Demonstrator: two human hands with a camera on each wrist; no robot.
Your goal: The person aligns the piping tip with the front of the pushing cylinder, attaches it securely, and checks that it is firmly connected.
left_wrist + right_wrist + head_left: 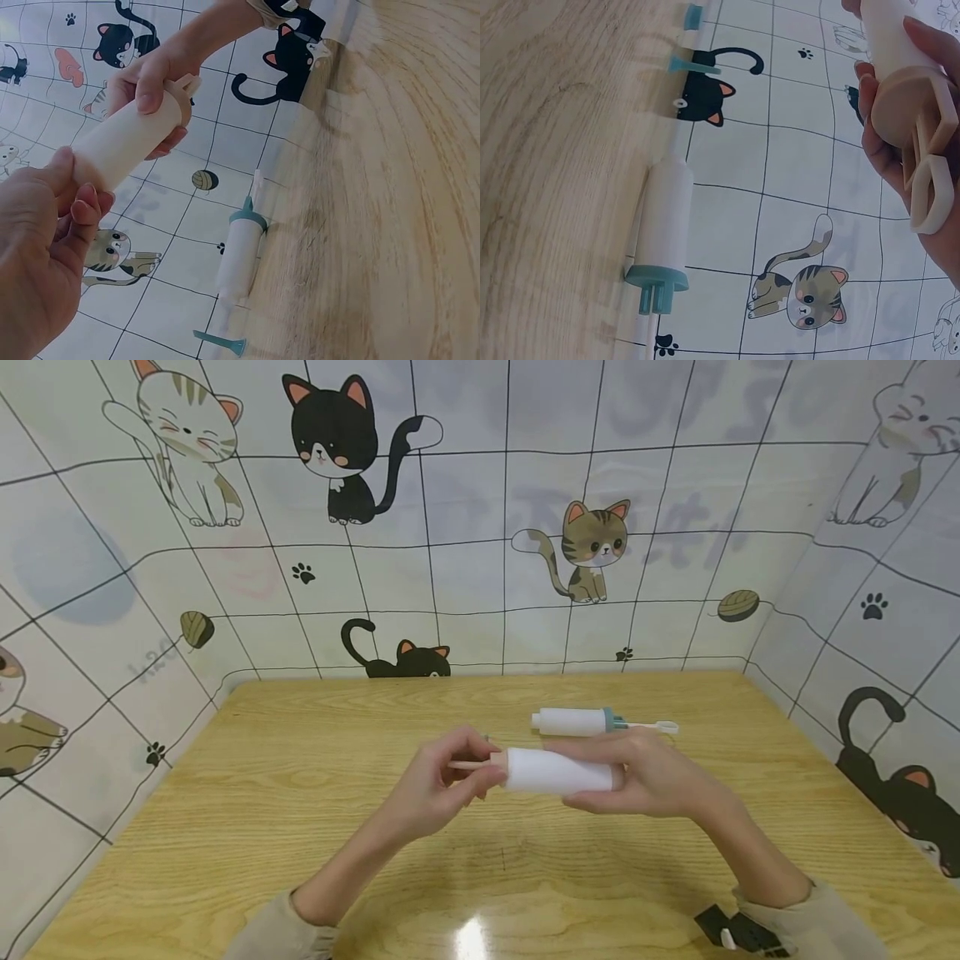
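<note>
Wood-grain tabletop (315, 760) below, both hands (438, 781) (663, 772) grip a white cylinder (551, 771) with beige ends (900, 112).

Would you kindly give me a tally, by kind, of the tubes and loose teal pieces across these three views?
Tubes: 2 (held tube, teal-ended tube)
Loose teal pieces: 2 (peg, stub)
Total: 4

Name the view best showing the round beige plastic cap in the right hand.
Right wrist: the round beige plastic cap looks largest there, its flat face toward the camera. The left wrist view shows it smaller, from the side; in the head view, the right hand hides all but a sliver.
</note>
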